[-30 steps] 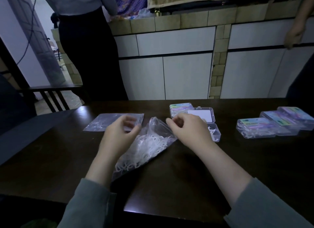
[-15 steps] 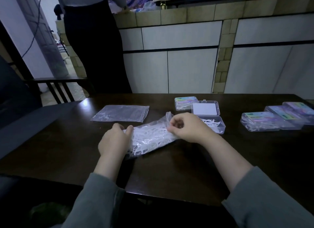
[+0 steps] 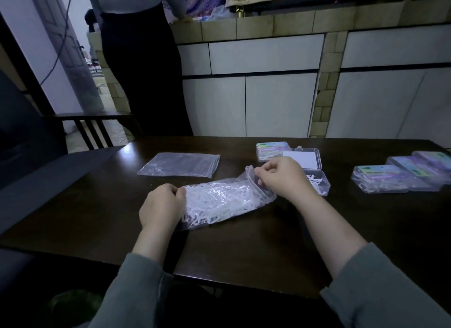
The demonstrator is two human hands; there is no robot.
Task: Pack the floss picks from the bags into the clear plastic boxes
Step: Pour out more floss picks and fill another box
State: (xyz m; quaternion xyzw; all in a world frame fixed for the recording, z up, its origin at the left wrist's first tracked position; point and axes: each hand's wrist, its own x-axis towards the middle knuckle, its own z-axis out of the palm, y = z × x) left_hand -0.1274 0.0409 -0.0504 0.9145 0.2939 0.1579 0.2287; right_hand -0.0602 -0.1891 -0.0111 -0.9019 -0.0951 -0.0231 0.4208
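Two bags lie on the table (image 3: 102,213) now: the full bag (image 3: 219,200) between my hands and an empty bag (image 3: 180,164) flat beyond it, well apart from my fingers. A second ago the full bag hung tilted, mouth up and corner toward me; it has since come down onto the wood and lies nearly flat, its long axis running left to right, mouth pointing right toward the open box (image 3: 314,178). My left hand (image 3: 162,207) has dropped with it and grips the bag's closed end, fingers curled round it. My right hand (image 3: 284,176) pinches the raised lip of the mouth. The floss picks (image 3: 214,198) are a white tangle inside the bag, too many to count; a few more lie in the open box. I count four closed boxes: one (image 3: 271,149) behind the open one, three (image 3: 402,175) overlapping at the right.
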